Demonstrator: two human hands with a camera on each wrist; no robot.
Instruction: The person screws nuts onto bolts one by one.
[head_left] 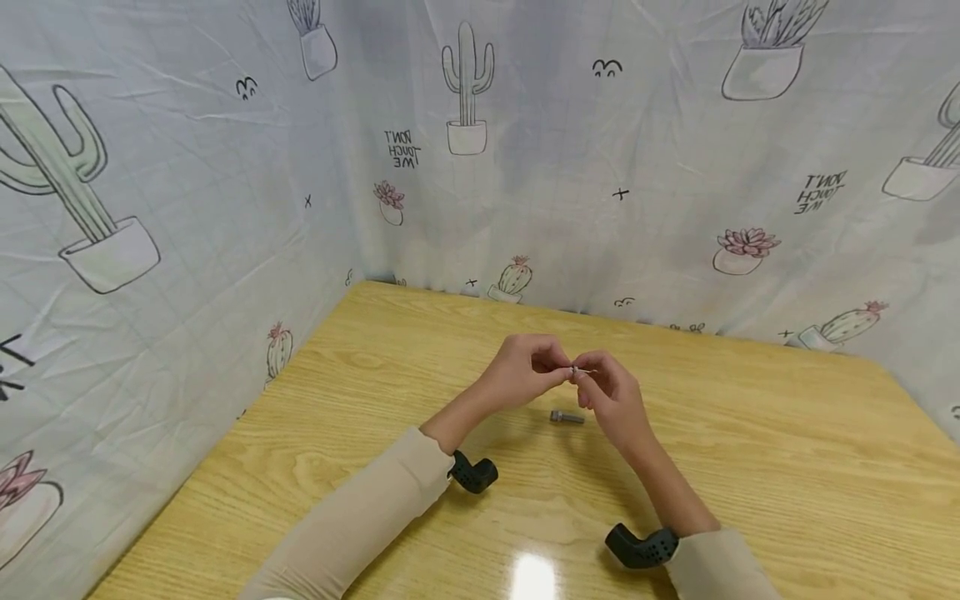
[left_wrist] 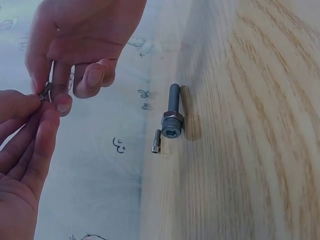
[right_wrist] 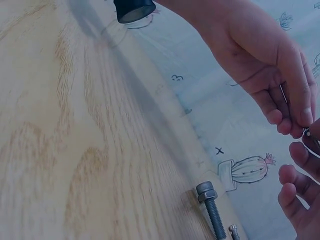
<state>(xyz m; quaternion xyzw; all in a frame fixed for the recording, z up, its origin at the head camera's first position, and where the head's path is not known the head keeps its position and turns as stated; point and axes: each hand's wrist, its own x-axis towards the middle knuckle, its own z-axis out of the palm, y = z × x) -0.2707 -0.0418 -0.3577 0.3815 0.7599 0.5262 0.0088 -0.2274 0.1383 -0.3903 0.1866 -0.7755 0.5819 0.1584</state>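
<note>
My left hand (head_left: 525,371) and right hand (head_left: 611,396) meet over the table, their fingertips pinching a small metal bolt (left_wrist: 46,91) between them. Fingers cover most of it; a ring-like end and a bit of thread (right_wrist: 314,142) show in the right wrist view. Whether a separate nut sits on it I cannot tell. Below the hands, a large socket-head bolt (head_left: 567,417) lies on the table with a hex nut (left_wrist: 172,115) close under its head. Beside that lies a smaller bolt (left_wrist: 156,141), seen in both wrist views.
The wood-grain table (head_left: 360,375) stretches out on both sides. A cloth (head_left: 547,208) printed with cacti hangs behind and to the left, close to the table's edges. Black mounts (head_left: 474,475) sit at both wrists, and a bright reflection lies on the near tabletop.
</note>
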